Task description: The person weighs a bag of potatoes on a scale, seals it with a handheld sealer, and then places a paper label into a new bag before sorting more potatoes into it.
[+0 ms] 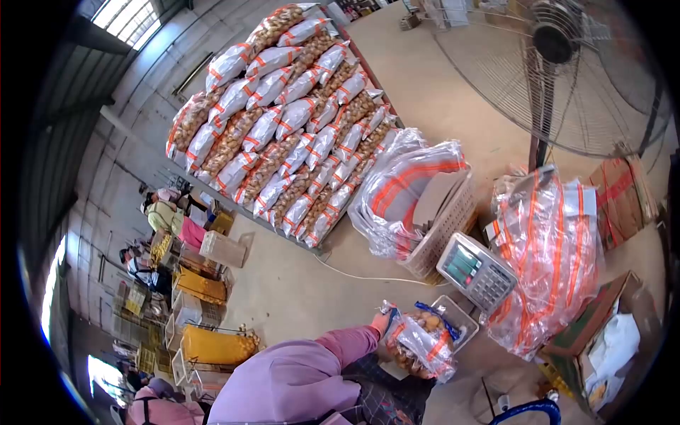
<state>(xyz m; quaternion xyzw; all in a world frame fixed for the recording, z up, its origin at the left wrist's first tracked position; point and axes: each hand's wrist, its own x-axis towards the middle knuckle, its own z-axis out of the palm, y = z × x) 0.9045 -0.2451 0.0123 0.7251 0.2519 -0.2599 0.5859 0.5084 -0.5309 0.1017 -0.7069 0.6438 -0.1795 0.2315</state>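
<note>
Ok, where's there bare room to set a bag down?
Open floor lies between the stacked produce bags and the purple sleeve, crossed by a cord near the plastic basket. Another bare stretch runs between the stack and the pedestal fan. It's crowded around the digital scale: basket, heaped orange-striped bags and the filled bag.

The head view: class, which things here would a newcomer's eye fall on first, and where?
Probably the big stack of orange-striped bags, left of centre at the top, draws the eye first. The large fan at the upper right comes next. Then, low near the centre, a hand in a purple sleeve reaches to a filled bag.
</note>
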